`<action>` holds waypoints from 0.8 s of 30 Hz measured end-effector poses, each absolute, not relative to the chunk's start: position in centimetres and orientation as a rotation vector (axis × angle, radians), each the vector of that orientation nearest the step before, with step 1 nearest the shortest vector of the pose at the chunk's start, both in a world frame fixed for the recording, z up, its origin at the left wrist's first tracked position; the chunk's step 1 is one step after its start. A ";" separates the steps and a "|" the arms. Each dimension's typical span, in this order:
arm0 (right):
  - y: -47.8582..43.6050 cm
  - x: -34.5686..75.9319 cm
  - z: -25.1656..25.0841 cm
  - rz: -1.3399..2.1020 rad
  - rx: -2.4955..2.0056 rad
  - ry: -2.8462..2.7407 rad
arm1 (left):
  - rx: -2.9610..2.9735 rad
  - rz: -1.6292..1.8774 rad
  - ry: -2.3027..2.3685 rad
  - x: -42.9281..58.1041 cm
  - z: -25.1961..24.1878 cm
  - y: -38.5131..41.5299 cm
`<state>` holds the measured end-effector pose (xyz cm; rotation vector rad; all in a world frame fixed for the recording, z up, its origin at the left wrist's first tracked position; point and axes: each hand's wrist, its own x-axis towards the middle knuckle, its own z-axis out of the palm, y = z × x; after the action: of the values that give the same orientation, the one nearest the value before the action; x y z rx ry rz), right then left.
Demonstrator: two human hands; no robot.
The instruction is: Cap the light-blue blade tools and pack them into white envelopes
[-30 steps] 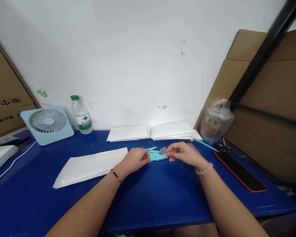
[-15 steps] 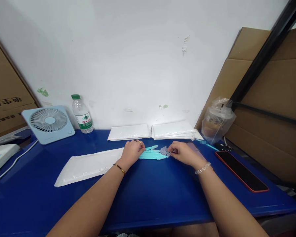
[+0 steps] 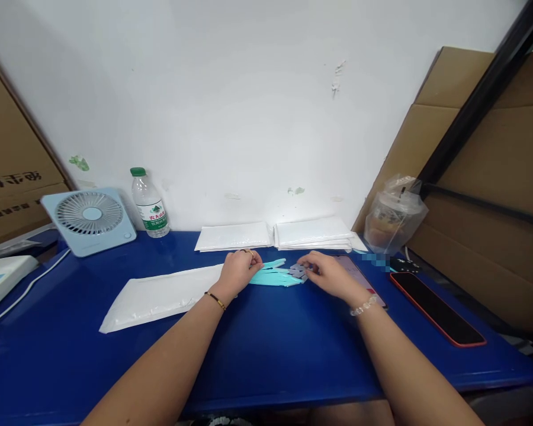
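Several flat turquoise strips lie fanned on the blue table. Their right ends meet a small cluster of grey-purple pieces. My left hand is closed on the left ends of the turquoise strips, thumb against fingers. At the grey pieces, my right hand has its fingers curled and slightly apart, with the fingertips at the right edge of the cluster; nothing shows held in them. A white padded envelope lies left of the strips, partly behind my left wrist.
White envelopes and a second stack lie against the wall. A blue fan and water bottle stand left. On the right are a bagged drink cup, a red-edged phone and another phone.
My right hand's fingers have spread a little over the grey pieces, which now sit closer together. The phone beside that hand now shows a lit screen. My left hand has hardly moved.
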<state>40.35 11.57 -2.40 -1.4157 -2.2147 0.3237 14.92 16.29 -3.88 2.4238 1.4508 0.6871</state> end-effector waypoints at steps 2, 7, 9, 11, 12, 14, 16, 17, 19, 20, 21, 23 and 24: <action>11.8 41.4 -2.3 0.295 -1.456 -2.296 | 2.446 0.648 1.458 14.8 -3.9 16.2; 12.2 41.9 -2.6 0.318 -1.484 -2.409 | 2.527 0.626 1.344 14.8 -3.5 15.5; 12.1 41.7 -2.5 0.309 -1.510 -2.411 | 2.555 0.545 1.280 14.9 -3.3 15.2; 12.0 41.6 -2.3 0.305 -1.537 -2.391 | 2.552 0.481 1.271 15.0 -3.2 15.0; 11.9 41.6 -2.2 0.320 -1.547 -2.366 | 2.541 0.461 1.277 15.2 -3.2 15.0; 11.8 41.8 -1.8 0.385 -1.558 -2.286 | 2.524 0.435 1.277 15.3 -3.1 14.8; 11.7 42.0 -1.6 0.493 -1.561 -2.191 | 2.499 0.440 1.274 15.4 -3.0 14.8; 11.7 42.1 -1.5 0.555 -1.555 -2.156 | 2.483 0.451 1.277 15.3 -2.9 14.8; 11.7 42.3 -1.5 0.659 -1.528 -2.128 | 2.447 0.488 1.298 15.2 -2.9 14.8; 11.7 42.4 -1.5 0.698 -1.510 -2.129 | 2.429 0.509 1.311 15.1 -2.9 14.9; 11.8 42.4 -1.5 0.723 -1.492 -2.133 | 2.415 0.527 1.324 15.0 -3.0 15.0; 11.8 42.4 -1.5 0.744 -1.463 -2.135 | 2.398 0.552 1.333 14.9 -3.2 15.2; 11.8 42.4 -1.6 0.748 -1.455 -2.133 | 2.396 0.559 1.330 14.8 -3.3 15.3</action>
<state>42.37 11.80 -1.57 -1.4550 -2.1327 0.7482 14.81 15.27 -3.28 2.3957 1.3302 0.5590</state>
